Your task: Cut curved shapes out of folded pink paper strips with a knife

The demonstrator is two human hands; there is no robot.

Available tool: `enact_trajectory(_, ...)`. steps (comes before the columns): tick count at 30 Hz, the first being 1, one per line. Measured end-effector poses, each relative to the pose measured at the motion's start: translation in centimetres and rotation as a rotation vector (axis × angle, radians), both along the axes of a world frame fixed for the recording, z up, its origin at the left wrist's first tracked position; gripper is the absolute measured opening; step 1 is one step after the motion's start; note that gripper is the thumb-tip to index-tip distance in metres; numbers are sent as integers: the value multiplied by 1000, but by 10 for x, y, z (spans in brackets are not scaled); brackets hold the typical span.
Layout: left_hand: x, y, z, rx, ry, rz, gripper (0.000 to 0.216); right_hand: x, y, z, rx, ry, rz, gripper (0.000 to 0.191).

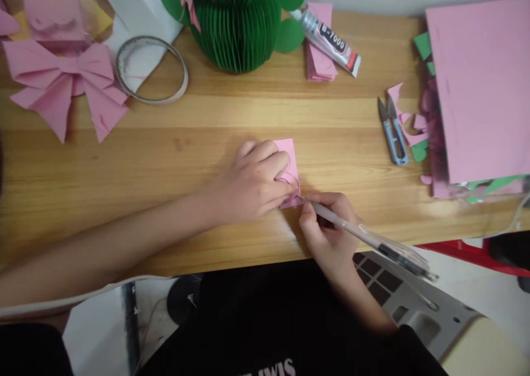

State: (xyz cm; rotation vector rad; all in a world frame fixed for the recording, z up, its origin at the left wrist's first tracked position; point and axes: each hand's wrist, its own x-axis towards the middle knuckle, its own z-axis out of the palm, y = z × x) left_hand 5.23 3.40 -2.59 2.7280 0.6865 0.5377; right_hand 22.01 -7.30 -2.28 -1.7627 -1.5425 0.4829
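Observation:
A small folded pink paper piece (289, 154) lies on the wooden table (165, 155) near the front middle. My left hand (252, 181) presses down on it, fingers curled and together over a small template whose curved edge shows. My right hand (329, 232) grips a clear pen (368, 237) with its tip touching the paper's lower right edge beside my left fingertips. A curved pen line shows on the paper.
A green honeycomb paper cactus (236, 22) stands at the back. Glue tube (331, 42), pink paper stack (319, 61), blue snips (393, 130), paper scraps and a pink sheet pile (476, 83) lie right. A pink bow (62, 86) and tape ring (151, 69) sit left.

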Motion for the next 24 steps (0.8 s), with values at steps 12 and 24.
enact_trajectory(12, 0, 1, 0, 30, -44, -10, 39, -1, 1, 2, -1, -6, -8, 3)
enact_trajectory(24, 0, 3, -1, 7, -40, -24, 33, -2, 2, 5, -8, -11, 69, 5)
